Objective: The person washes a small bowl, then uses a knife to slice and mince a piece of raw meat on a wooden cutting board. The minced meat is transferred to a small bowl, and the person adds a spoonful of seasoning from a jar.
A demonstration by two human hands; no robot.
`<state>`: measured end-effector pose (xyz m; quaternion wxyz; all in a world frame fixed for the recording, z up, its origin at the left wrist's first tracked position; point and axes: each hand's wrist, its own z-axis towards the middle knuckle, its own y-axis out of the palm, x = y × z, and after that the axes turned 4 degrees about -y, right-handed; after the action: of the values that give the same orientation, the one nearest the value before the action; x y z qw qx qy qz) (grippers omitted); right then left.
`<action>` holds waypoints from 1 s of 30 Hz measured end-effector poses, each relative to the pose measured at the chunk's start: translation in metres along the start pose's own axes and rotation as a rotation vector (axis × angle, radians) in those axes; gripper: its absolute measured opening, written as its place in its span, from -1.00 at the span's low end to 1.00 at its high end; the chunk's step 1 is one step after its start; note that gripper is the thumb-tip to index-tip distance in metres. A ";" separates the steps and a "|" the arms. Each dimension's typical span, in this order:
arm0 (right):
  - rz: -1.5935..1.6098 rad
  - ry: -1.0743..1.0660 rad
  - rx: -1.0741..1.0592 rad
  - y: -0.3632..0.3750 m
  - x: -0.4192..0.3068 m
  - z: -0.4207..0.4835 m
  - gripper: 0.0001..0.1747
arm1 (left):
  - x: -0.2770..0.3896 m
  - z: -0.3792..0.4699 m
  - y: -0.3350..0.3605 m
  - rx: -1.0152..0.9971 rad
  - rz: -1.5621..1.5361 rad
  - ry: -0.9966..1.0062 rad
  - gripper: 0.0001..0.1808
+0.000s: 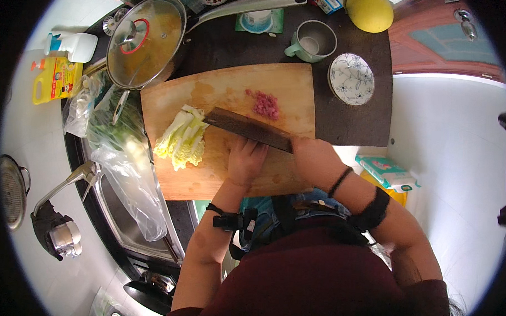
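My right hand (315,160) grips the handle end of a dark-bladed cleaver (250,128), which lies slantwise over a wooden cutting board (218,182). The fingers of my left hand (248,163) meet the near side of the blade; whether they pinch it or anything beneath is hidden. Left of the cleaver's tip, a pile of napa cabbage leaves (182,139) rests on the board. Beyond the blade sits a small heap of finely chopped pinkish-red food (266,105), perhaps minced meat.
A glass-lidded pan (148,41) stands at the back left, its long handle reaching right. Behind the board are a green mug (310,43) and a floral plate (352,79). Bagged vegetables (123,153) overhang the sink (125,212) beside the faucet (83,173). A yellow pomelo-like fruit (370,11) sits farther back.
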<state>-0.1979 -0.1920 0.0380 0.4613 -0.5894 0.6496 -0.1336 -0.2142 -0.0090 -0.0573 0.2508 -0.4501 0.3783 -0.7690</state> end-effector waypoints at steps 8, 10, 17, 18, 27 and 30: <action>-0.055 0.046 -0.021 -0.007 0.025 -0.041 -0.71 | -0.002 -0.002 0.002 0.056 0.006 0.003 -0.81; -0.078 0.045 -0.036 -0.007 0.024 -0.043 -0.72 | -0.003 -0.003 0.003 0.033 0.002 -0.015 -0.82; -0.105 -0.066 0.001 0.009 0.004 -0.001 -0.75 | -0.003 -0.007 0.004 -0.012 0.034 -0.020 -0.83; -0.095 -0.063 0.007 0.010 0.003 0.002 -0.76 | -0.003 -0.007 0.003 -0.019 0.038 -0.025 -0.83; -0.015 0.083 -0.007 -0.003 0.029 -0.041 -0.77 | 0.001 -0.003 0.004 0.090 -0.013 -0.030 -0.84; -0.049 0.074 -0.049 -0.008 0.026 -0.044 -0.75 | -0.002 -0.005 0.003 0.045 0.000 -0.006 -0.84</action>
<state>-0.2235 -0.2333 0.0560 0.4187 -0.6110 0.6547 -0.1506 -0.2177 -0.0080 -0.0623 0.2619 -0.4469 0.3602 -0.7759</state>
